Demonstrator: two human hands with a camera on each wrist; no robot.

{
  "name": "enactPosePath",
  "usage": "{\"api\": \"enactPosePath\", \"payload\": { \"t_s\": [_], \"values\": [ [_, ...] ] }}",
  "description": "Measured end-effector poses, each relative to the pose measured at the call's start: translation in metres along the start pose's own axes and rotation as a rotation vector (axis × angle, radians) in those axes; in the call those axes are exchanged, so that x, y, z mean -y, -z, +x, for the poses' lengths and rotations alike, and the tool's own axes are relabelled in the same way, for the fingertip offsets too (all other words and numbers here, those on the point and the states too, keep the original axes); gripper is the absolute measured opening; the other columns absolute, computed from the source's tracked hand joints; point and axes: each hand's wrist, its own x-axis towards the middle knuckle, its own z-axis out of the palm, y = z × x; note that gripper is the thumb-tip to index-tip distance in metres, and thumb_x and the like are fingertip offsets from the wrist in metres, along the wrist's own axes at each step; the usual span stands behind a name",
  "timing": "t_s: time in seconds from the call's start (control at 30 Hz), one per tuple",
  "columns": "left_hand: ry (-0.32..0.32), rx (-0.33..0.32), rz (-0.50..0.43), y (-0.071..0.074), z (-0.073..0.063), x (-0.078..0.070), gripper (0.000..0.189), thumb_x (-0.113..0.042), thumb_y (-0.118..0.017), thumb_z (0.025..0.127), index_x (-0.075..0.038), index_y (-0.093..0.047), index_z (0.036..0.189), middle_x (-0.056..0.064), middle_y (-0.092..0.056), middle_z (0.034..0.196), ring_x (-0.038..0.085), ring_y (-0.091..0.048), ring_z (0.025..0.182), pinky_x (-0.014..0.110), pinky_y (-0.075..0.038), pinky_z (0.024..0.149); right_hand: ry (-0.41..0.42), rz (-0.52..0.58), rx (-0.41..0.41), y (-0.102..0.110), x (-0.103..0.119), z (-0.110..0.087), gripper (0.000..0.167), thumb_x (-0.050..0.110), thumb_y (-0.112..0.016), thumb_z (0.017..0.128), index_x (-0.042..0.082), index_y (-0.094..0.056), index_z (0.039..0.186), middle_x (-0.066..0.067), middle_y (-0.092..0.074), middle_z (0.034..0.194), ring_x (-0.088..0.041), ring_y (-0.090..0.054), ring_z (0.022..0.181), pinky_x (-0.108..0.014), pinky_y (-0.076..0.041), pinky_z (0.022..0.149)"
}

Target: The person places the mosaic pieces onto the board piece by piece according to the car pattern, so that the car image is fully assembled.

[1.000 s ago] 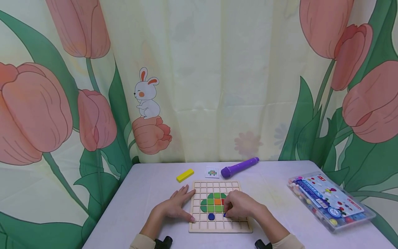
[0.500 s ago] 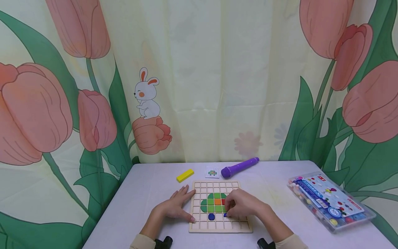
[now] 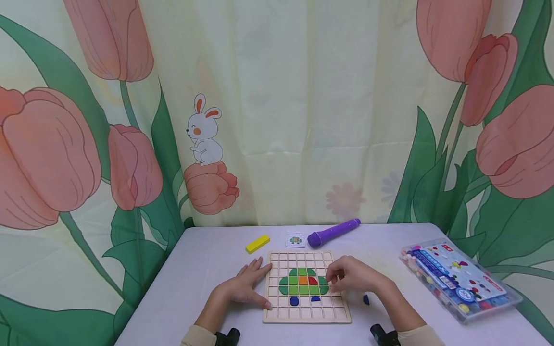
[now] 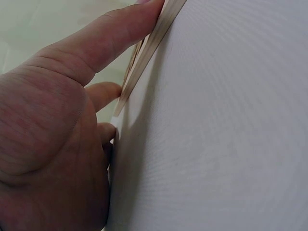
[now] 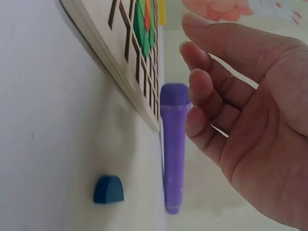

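A wooden grid board (image 3: pixel 307 315) lies on the table with green, orange and red pieces set in its middle cells. Below them sit a round blue piece (image 3: pixel 294 301) and a half-round blue piece (image 3: pixel 315 299). Spread fingers of my left hand (image 3: pixel 245 287) rest at the board's left edge; in the left wrist view the thumb (image 4: pixel 103 43) touches its rim. Over the board's right edge hovers my right hand (image 3: pixel 358 276), fingers loosely bent and holding nothing in the right wrist view. A loose dark blue piece (image 5: pixel 109 189) lies on the table right of the board.
Behind the board are a yellow block (image 3: pixel 258 244), a small pattern card (image 3: pixel 295 239) and a purple microphone-shaped toy (image 3: pixel 333 233). A clear plastic case (image 3: pixel 460 278) of colourful pieces stands at the right. A tulip-printed curtain (image 3: pixel 277 120) hangs behind the table.
My right hand has let go of the half-round blue piece and moved right. The red and right-hand green pieces and the loose blue piece are now uncovered. My left hand stays still.
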Motion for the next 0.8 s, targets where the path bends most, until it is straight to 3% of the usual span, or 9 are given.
{"api": "enactPosePath", "payload": {
  "t_s": [0.6,0.8],
  "values": [
    [0.006,-0.004,0.004,0.0,-0.001,-0.001,0.114,-0.062,-0.09,0.067,-0.033,-0.035,0.163,0.011,-0.014,0.176,0.035,-0.006,0.163,0.069,-0.009,0.127,-0.057,0.01,-0.025,0.03,-0.026,-0.024,0.016,0.003,-0.082,0.084,0.005,-0.075,0.098,0.0,-0.065,0.083,-0.015,-0.057,0.076,-0.024,-0.047,0.064],
    [0.004,-0.002,0.004,0.0,-0.001,0.0,0.114,-0.061,-0.09,0.067,-0.033,-0.035,0.163,0.01,-0.014,0.176,0.034,-0.006,0.164,0.068,-0.009,0.127,-0.107,0.008,-0.004,0.034,-0.033,-0.031,0.014,-0.001,-0.082,0.081,0.005,-0.074,0.092,0.001,-0.064,0.078,-0.014,-0.056,0.074,-0.023,-0.045,0.062]
  ]
}}
